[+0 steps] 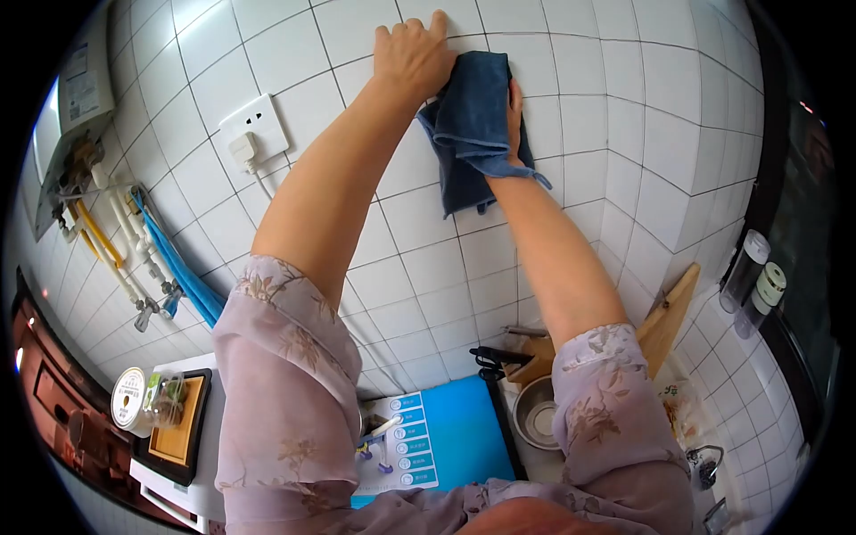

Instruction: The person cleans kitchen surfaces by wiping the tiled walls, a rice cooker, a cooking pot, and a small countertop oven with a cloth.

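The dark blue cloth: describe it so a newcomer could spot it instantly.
Find the white tiled wall. There, the person's right hand is partly hidden by the folded dark blue cloth, darker than the bright blue material hanging beside the pipes.

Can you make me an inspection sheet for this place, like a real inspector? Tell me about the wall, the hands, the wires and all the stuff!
Surface: white tiled wall, with dark lines between the tiles; no big stains seen.
Job's things: blue cloth, folded and crumpled, up at the wall.
Clutter: black handles near a metal bowl; jar on a black-edged tray.
Hands: left hand at the wall, one finger out; right hand partly hidden by the cloth, grip unclear.
Cables: white plug in the wall socket, cord running down.
Surroundings: pipes at left, wooden board at right.
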`<state>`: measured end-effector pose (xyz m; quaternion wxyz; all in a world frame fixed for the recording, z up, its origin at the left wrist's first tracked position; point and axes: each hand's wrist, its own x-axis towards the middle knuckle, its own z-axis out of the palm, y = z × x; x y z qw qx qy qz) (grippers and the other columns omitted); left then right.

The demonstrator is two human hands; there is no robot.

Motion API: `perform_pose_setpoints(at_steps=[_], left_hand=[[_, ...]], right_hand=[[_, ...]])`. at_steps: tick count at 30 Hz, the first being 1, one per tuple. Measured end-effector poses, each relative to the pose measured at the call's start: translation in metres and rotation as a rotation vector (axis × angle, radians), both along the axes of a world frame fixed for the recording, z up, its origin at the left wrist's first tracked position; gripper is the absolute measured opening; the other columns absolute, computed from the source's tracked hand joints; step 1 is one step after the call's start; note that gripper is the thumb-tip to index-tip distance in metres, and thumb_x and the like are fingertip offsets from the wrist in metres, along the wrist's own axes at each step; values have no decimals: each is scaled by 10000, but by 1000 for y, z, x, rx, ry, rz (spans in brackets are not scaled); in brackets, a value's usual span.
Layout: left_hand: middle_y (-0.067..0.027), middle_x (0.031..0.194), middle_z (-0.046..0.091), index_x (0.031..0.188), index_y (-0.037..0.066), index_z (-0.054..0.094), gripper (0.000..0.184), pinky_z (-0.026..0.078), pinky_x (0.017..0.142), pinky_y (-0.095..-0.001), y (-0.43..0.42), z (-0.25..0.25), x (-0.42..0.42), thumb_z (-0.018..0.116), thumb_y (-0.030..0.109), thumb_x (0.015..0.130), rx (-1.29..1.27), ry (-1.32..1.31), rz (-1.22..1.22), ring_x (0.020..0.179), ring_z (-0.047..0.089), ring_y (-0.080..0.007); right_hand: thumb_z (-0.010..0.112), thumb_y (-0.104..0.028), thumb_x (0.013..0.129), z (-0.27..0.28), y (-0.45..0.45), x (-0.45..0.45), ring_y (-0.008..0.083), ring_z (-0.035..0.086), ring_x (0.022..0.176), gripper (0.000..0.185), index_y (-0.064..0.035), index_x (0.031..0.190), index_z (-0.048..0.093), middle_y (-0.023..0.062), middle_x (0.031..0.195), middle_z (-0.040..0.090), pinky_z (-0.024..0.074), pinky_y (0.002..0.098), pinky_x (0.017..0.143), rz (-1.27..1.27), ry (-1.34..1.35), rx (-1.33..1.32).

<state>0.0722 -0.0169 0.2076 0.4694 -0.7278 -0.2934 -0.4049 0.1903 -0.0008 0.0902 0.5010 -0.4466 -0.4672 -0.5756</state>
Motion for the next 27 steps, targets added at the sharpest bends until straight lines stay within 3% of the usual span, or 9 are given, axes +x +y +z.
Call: perform_pose_setpoints(at_steps=[4, 9, 10, 14, 21, 22, 23, 25, 27], left_hand=[[-121, 941, 612, 1193, 132, 484, 432, 426, 789, -444, 0, -19, -21, 597, 292, 809, 50, 75, -52, 910, 591, -289], [-139, 1329, 402, 1274, 143, 446, 504, 297, 1000, -501, 11, -73, -77, 602, 216, 800, 131, -1, -139, 1239, 367, -306], [-148, 1432, 275, 1348, 181, 385, 557, 226, 1041, -538, 12, -84, -89, 574, 263, 830, -6, -7, -88, 1314, 272, -324], [-134, 1484, 189, 1401, 235, 314, 578, 174, 1064, -544, 30, -118, -107, 500, 392, 877, -54, -80, -92, 1361, 196, -317], [-113, 1433, 312, 1369, 184, 368, 583, 252, 1046, -496, 36, -125, -103, 563, 277, 827, 38, -110, -247, 1308, 319, -288], [-98, 1401, 364, 1335, 153, 408, 540, 280, 1036, -480, 35, -125, -103, 561, 230, 824, 61, -85, -243, 1283, 362, -273], [-87, 1338, 433, 1259, 133, 482, 475, 304, 1026, -467, 37, -126, -104, 578, 189, 797, 110, -56, -277, 1248, 401, -261], [-73, 1245, 500, 1142, 113, 559, 382, 335, 1007, -447, 39, -126, -105, 603, 149, 764, 134, -28, -340, 1195, 447, -239], [-73, 1191, 518, 1067, 104, 575, 322, 346, 998, -438, 40, -126, -108, 611, 134, 748, 172, -8, -363, 1154, 468, -237]], right_hand=[[517, -428, 819, -1, 2, -1, 244, 481, 1136, 456, -153, 1181, 562, 49, 1192, 564, 186, 463, 1074, 0, 39, -72], [495, -438, 833, -2, 2, 2, 247, 471, 1170, 479, -145, 1208, 552, 61, 1243, 545, 181, 447, 1081, -63, -5, -71], [494, -438, 834, -2, 2, 1, 248, 469, 1175, 481, -142, 1209, 551, 64, 1246, 544, 182, 445, 1080, -95, -1, -70], [471, -449, 842, 0, 1, 3, 246, 442, 1218, 511, -142, 1247, 520, 69, 1278, 522, 167, 460, 1080, -208, -11, -135], [372, -500, 884, 36, -7, -35, 190, 232, 1358, 621, -176, 1407, 290, 41, 1485, 238, 77, 447, 1105, -514, 70, -325], [392, -462, 880, 50, -2, -42, 195, 272, 1338, 575, -150, 1363, 376, 51, 1447, 320, 100, 448, 1101, -458, 9, -221], [378, -570, 846, 63, 1, -49, 242, 175, 1376, 711, -176, 1424, 253, 41, 1484, 240, 16, 477, 1102, -689, 14, -404], [361, -292, 911, 106, -3, -87, 321, 296, 1315, 471, -27, 1291, 448, 165, 1373, 397, 142, 468, 1104, -246, -40, -224], [340, -314, 923, 121, 10, -99, 308, 280, 1324, 486, -37, 1313, 424, 162, 1386, 379, 134, 476, 1104, -214, -88, -181]])
